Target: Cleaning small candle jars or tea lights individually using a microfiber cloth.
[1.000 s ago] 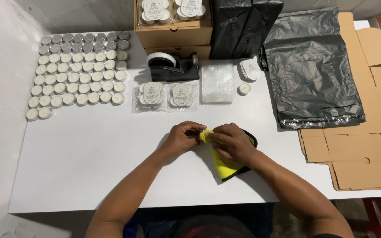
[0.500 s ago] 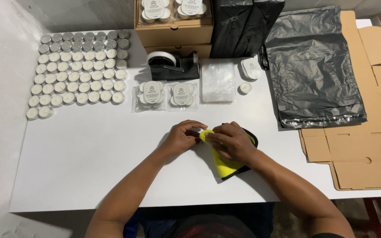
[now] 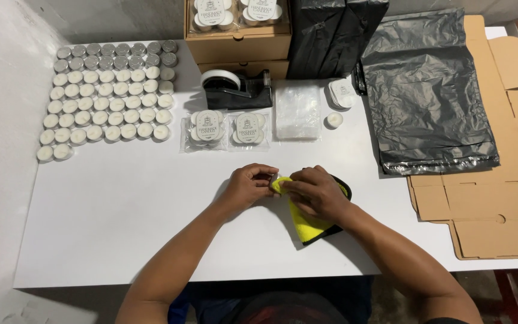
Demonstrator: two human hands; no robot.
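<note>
Between both hands we pinch a small tealight point(image 3: 273, 179): left hand point(image 3: 248, 186) grips it, right hand point(image 3: 313, 191) presses yellow cloth point(image 3: 304, 221) vs. its right side.

A yellow cloth point(image 3: 308, 223) with a black edge lies crumpled on the white table, one corner lifted and wrapped against a small dark round object point(image 3: 273, 179), mostly hidden, pinched between the hands.

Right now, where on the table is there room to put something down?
The white table is bare on the left, below the candles and beside the left hand. The back is crowded: tape holder, candle packs, black bags.
</note>
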